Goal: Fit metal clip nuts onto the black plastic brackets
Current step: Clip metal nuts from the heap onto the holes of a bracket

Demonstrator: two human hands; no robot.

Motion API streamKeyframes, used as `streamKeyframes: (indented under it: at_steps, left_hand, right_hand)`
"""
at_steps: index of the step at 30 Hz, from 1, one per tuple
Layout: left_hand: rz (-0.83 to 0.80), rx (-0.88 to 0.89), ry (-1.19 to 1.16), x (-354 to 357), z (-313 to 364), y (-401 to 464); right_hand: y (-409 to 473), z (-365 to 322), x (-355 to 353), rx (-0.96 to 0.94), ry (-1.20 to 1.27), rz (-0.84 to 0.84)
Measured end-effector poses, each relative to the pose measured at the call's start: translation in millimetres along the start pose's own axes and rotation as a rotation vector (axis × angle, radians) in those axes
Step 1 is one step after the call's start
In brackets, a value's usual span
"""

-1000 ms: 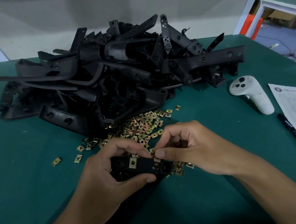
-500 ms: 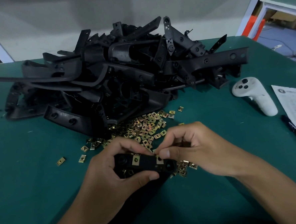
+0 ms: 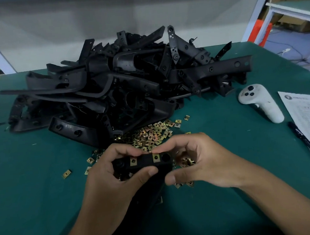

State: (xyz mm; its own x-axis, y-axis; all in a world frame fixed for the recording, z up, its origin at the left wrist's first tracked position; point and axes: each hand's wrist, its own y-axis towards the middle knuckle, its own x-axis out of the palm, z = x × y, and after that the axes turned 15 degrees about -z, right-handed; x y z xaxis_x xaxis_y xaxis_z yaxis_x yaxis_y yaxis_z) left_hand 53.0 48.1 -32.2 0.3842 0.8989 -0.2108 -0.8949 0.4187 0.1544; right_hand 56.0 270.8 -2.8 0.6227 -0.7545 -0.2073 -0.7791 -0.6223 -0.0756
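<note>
My left hand grips a black plastic bracket just above the table's front middle. Two gold clip nuts sit on the bracket's top edge, one clip nut at the left and a second clip nut at the right. My right hand curls round the bracket's right end, its forefinger tip on the right clip nut and its thumb under the bracket. Several spare clip nuts lie in its palm. A loose heap of clip nuts spreads on the green mat behind the hands.
A big pile of black brackets fills the table's middle and back. At the right lie a white hand controller, a printed sheet and a black pen. Stray clip nuts dot the mat at the left.
The second clip nut now sits fully on the bracket's right part. My right thumb has dropped below the bracket, and the bracket has tipped more toward me.
</note>
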Motion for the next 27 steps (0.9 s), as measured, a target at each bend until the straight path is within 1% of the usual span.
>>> streamKeyframes:
  at_steps: [2, 5, 7, 9, 12, 14, 17, 21, 24, 27]
  left_hand:
    - [0.002, -0.01, 0.011, 1, 1, 0]
    - [-0.014, -0.015, -0.036, 2, 6, -2]
    - [0.0, -0.005, -0.036, 4, 11, -2]
    - [0.019, 0.012, -0.037, 9, 21, -3]
    - [-0.016, 0.062, 0.031, 27, 38, -6]
    - [-0.072, 0.114, 0.111, 46, 52, -8]
    - [-0.199, 0.192, 0.16, 85, 76, -10]
    - [-0.388, 0.288, 0.103, 154, 103, -19]
    - [-0.526, 0.356, 0.046, 211, 120, -30]
    - [-0.666, 0.393, -0.03, 262, 125, -49]
  right_hand:
    - [1, -1, 1, -0.03, 0.03, 0.044]
    - [-2, -8, -3, -0.045, 0.102, 0.104]
    - [-9, -16, -5, -0.058, 0.094, 0.125]
    - [-23, -24, -4, -0.057, -0.032, 0.156]
    - [-61, -31, 1, -0.056, -0.212, 0.29]
    - [-96, -37, 6, -0.072, -0.303, 0.385]
    - [-154, -47, 19, -0.073, -0.318, 0.531]
    - [-239, -56, 42, -0.009, -0.353, 0.764]
    - [-300, -60, 66, 0.018, -0.315, 0.913]
    - [-355, -61, 90, 0.098, -0.277, 1.04]
